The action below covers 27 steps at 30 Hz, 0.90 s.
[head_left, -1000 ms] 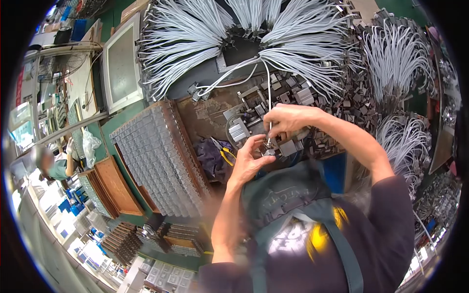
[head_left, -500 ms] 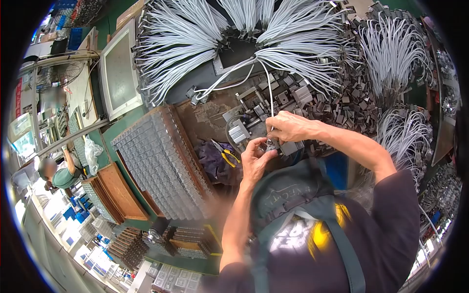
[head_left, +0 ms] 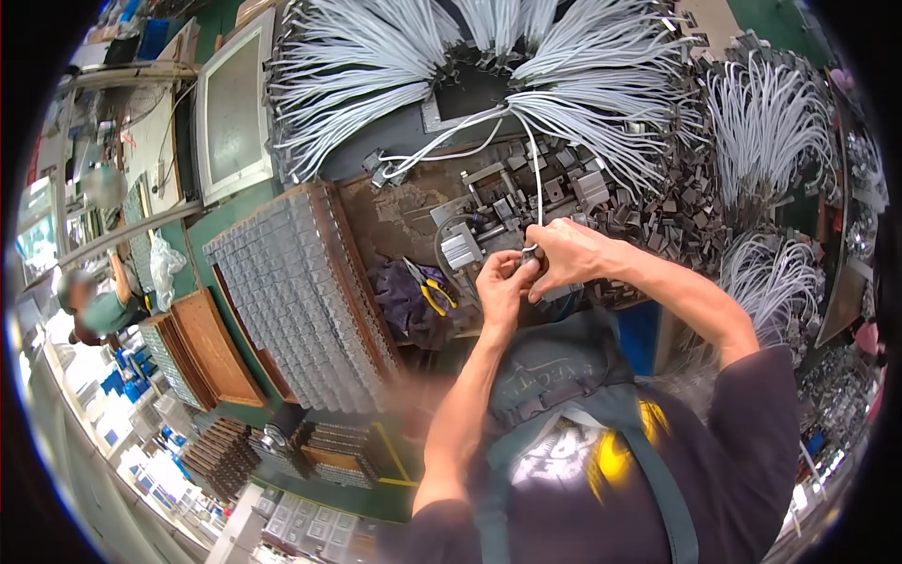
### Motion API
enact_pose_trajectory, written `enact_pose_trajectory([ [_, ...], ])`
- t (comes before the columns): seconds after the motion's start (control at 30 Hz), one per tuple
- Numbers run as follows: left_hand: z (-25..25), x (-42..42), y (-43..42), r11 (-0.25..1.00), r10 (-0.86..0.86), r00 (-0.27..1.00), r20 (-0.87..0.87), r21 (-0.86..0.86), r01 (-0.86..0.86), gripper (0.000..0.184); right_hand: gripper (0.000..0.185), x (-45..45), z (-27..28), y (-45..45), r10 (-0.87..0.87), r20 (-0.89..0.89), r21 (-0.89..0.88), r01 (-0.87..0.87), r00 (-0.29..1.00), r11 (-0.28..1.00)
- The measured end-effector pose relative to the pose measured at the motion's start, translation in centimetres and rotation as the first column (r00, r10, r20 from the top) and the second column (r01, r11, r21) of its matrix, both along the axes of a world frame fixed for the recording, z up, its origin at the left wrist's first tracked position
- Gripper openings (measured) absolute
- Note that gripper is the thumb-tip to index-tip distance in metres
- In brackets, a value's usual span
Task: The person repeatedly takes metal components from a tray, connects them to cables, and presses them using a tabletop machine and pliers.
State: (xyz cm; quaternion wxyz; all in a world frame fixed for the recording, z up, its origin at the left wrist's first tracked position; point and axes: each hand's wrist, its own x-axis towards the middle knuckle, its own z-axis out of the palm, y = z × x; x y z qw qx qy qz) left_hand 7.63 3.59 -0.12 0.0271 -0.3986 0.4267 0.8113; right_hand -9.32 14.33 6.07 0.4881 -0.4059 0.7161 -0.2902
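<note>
My left hand is closed, its thumb and fingertips pinching a small dark metal part. Close against it, my right hand is curled around the end of a white cable, where a short loop shows at the part. That cable runs up to the fanned bundle of white cables. Just beyond my hands stands a metal fixture on the bench. My fingers hide much of the small part.
Yellow-handled pliers lie on a dark cloth left of my hands. Loose metal pieces are heaped to the right. A tray of grey parts stands at left. Another person is at the far left.
My hands have come closer together and risen slightly, with the small part now between their fingertips. The right fingers have shifted down around the cable end. The whole view has turned slightly.
</note>
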Motion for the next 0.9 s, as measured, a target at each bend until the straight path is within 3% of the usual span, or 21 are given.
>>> enact_pose_trajectory([
  [0.03, -0.2, -0.7, 0.3, 0.999, 0.023, 0.999, 0.042, 0.031, -0.024, 0.025, 0.059, 0.0, 0.0, -0.3, 0.034, -0.128, 0.052, -0.027, 0.991, 0.998],
  [0.07, -0.4, -1.3, 0.5, 0.997, 0.04, 0.996, 0.085, 0.061, -0.046, 0.026, 0.059, -0.1, -0.6, -0.4, 0.048, -0.129, 0.051, -0.042, 0.991, 0.998],
  [0.1, -0.6, -2.0, 0.4, 0.99, 0.02, 0.99, 0.139, 0.137, -0.039, 0.042, 0.054, -0.3, -1.3, -0.5, 0.057, -0.176, 0.051, -0.048, 0.983, 0.998],
  [0.13, -0.5, -2.1, 0.5, 0.989, 0.034, 0.99, 0.14, 0.135, -0.053, 0.042, 0.05, -0.4, -1.7, -0.5, 0.066, -0.222, 0.05, -0.056, 0.973, 0.997],
  [0.23, 1.2, -2.6, -0.1, 1.0, -0.006, 0.997, 0.072, 0.031, 0.004, 0.074, 0.044, -1.6, -1.1, -0.2, 0.095, -0.324, 0.006, -0.099, 0.941, 0.995],
  [0.3, 1.9, -2.1, -1.5, 0.997, 0.04, 0.997, 0.065, -0.071, -0.035, 0.071, 0.046, -2.2, -1.5, -0.3, 0.176, -0.446, 0.036, -0.179, 0.878, 0.983],
  [0.53, 3.3, 1.1, -10.2, 0.918, 0.345, 0.937, -0.048, -0.189, -0.347, 0.046, 0.046, -0.9, -5.3, -2.2, 0.284, -0.517, 0.057, -0.298, 0.808, 0.953],
  [0.6, 5.4, 3.0, -14.8, 0.768, 0.342, 0.939, 0.01, -0.578, -0.274, 0.034, 0.043, -1.1, -5.0, -2.8, 0.389, -0.518, 0.17, -0.354, 0.762, 0.92],
  [0.63, 7.3, 3.9, -17.5, 0.642, 0.455, 0.89, 0.014, -0.698, -0.318, 0.025, 0.042, -1.7, -5.4, -2.6, 0.335, -0.548, 0.102, -0.336, 0.767, 0.936],
  [0.67, 7.1, 5.7, -21.2, 0.375, 0.538, 0.837, -0.105, -0.859, -0.349, 0.023, 0.042, -1.9, -5.5, -2.7, 0.334, -0.552, 0.122, -0.322, 0.764, 0.939],
  [0.7, 4.6, 10.9, -28.0, 0.127, 0.464, 0.876, -0.127, -0.97, -0.208, 0.025, 0.042, -1.1, -5.6, -2.6, 0.282, -0.555, 0.108, -0.268, 0.783, 0.957],
  [0.73, 6.1, 13.1, -31.5, 0.046, 0.519, 0.847, -0.116, -0.986, -0.163, 0.028, 0.042, -0.8, -5.4, -2.2, 0.228, -0.564, 0.103, -0.206, 0.793, 0.973],
  [0.77, 3.9, 18.3, -38.1, -0.047, 0.571, 0.813, -0.108, -0.994, -0.099, 0.03, 0.04, -0.6, -4.8, -1.4, 0.135, -0.566, 0.023, -0.148, 0.813, 0.989],
  [0.8, 3.8, 22.2, -42.4, 0.023, 0.649, 0.761, 0.016, -1.0, 0.002, 0.03, 0.039, -0.8, -3.9, -0.4, 0.039, -0.571, -0.056, -0.087, 0.82, 0.995],
  [0.83, 2.2, 26.9, -47.0, 0.203, 0.729, 0.681, -0.068, -0.929, -0.309, 0.048, 0.038, -1.8, -2.7, 0.9, -0.246, -0.404, -0.212, 0.171, 0.881, 0.962],
  [0.87, 0.2, 31.7, -51.3, 0.308, 0.763, 0.641, 0.083, -0.919, -0.248, 0.053, 0.029, -3.3, -1.7, 2.3, -0.533, -0.293, -0.3, 0.454, 0.794, 0.839],
  [0.9, -0.1, 35.9, -54.8, 0.604, 0.697, 0.617, 0.366, -0.763, -0.229, 0.06, 0.024, -5.1, -1.5, 4.2, -0.668, -0.327, -0.185, 0.648, 0.668, 0.739],
])
